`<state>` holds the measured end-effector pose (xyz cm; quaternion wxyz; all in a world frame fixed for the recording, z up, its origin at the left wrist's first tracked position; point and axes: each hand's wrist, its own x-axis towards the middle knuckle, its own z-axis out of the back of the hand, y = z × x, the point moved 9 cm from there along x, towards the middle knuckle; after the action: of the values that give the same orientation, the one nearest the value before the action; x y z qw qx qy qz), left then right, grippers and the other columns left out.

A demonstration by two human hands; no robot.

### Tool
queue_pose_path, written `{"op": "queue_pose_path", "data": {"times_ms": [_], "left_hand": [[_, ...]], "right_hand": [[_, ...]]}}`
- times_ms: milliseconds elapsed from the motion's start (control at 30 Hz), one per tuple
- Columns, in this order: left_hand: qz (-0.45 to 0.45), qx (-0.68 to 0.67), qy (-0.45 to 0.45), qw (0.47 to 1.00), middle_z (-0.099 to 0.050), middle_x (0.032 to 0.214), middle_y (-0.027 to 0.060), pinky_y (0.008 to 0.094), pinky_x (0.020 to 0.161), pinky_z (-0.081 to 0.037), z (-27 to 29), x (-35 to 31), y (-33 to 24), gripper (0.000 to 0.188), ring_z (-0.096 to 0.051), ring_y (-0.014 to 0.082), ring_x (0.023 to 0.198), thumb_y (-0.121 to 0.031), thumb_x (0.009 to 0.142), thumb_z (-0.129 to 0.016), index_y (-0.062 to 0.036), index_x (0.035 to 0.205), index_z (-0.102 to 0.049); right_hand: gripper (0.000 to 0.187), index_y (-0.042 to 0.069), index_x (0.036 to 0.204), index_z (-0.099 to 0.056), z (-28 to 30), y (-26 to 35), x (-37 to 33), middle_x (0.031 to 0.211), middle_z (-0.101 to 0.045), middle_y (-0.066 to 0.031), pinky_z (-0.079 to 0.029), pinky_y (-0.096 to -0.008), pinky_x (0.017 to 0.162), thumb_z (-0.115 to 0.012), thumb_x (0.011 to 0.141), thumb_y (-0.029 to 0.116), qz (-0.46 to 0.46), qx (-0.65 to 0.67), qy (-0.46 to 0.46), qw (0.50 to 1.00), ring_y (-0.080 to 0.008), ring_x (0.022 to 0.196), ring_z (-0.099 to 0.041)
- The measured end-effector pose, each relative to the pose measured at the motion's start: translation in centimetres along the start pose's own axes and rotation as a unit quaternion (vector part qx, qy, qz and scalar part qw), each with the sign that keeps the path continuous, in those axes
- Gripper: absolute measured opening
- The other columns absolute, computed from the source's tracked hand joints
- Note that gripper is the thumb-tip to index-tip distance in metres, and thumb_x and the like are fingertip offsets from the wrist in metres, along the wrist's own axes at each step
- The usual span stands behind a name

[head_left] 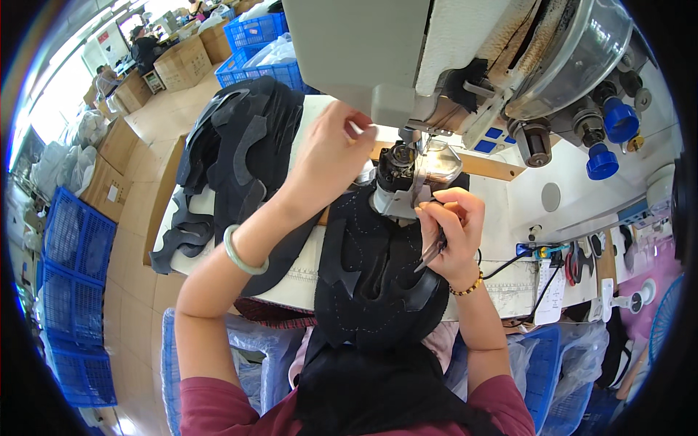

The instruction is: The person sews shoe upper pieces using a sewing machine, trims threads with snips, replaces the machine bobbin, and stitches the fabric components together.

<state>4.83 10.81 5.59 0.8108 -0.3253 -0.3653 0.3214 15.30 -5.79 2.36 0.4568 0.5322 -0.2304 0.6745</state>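
A black shoe-upper-like piece (378, 291) with dotted white lines lies on the post of a sewing machine (398, 178), draping toward my lap. My left hand (338, 149) is raised beside the machine's needle area with its fingers curled together. Whatever those fingers pinch, if anything, is hidden. Just right of the post, my right hand (454, 229) has thumb and forefinger pressed together. A small pointed dark metal tool (432, 256) is tucked in that hand, its tip pointing down over the black piece. The machine's lamp brightens the needle area.
Stacked black cut pieces (247, 145) cover the table's left side. Blue crates (76, 240) and cardboard boxes (182, 64) stand on the floor at left. Blue knobs (602, 161) hang from the machine at right. Scissors (574, 263) and a cable lie at the table's right edge.
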Motion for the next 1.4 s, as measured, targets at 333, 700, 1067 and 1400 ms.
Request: {"op": "queue_pose_path", "data": {"times_ms": [333,700,1067,1400], "left_hand": [[0.218,-0.319,0.037,0.922,-0.064,0.092,0.0059,0.0257,0.075,-0.046,-1.1,-2.7,9.8,0.046,-0.058,0.0102,0.081,-0.041,0.098,-0.043,0.0006,0.11,-0.06],[-0.381,0.094,-0.192,0.899,-0.051,0.106,0.0115,0.0359,0.082,-0.044,-2.4,-8.2,-3.0,0.047,-0.051,0.0297,0.097,-0.002,0.062,-0.069,-0.013,0.108,-0.066],[-0.238,-0.084,-0.228,0.94,-0.05,0.112,0.0091,0.0344,0.086,-0.047,-2.8,-8.8,-0.8,0.027,-0.052,0.0234,0.102,-0.002,0.071,-0.075,-0.0134,0.095,-0.074],[-0.182,-0.171,-0.197,0.948,-0.039,0.138,0.0187,0.0409,0.104,-0.039,-3.9,-8.4,-0.2,0.025,-0.044,0.032,0.125,-0.002,0.075,-0.072,-0.0122,0.098,-0.073]], "right_hand": [[0.025,0.006,0.086,-0.062,0.5,0.5,0.7,0.098,-0.055,-0.007,-0.037,-0.022,0.043,-0.074,0.064,-0.001,0.03,0.029,-0.006,0.999,-0.0079,0.046,-0.043],[0.026,0.006,0.089,-0.063,0.8,0.9,1.6,0.075,-0.054,-0.0044,-0.038,-0.0234,0.044,-0.073,0.067,-0.003,0.048,0.056,-0.021,0.997,-0.0102,0.048,-0.048],[0.043,0.0,0.123,-0.047,3.4,-2.5,1.0,0.085,-0.052,-0.0079,-0.047,-0.0356,0.059,-0.059,0.091,0.028,-0.26,-0.194,0.086,0.942,-0.0251,0.064,-0.057],[0.024,0.005,0.108,-0.057,0.6,-0.2,4.3,0.084,-0.049,-0.0081,-0.047,-0.0342,0.05,-0.055,0.092,0.022,-0.172,-0.274,0.216,0.921,-0.0241,0.064,-0.059]]}}
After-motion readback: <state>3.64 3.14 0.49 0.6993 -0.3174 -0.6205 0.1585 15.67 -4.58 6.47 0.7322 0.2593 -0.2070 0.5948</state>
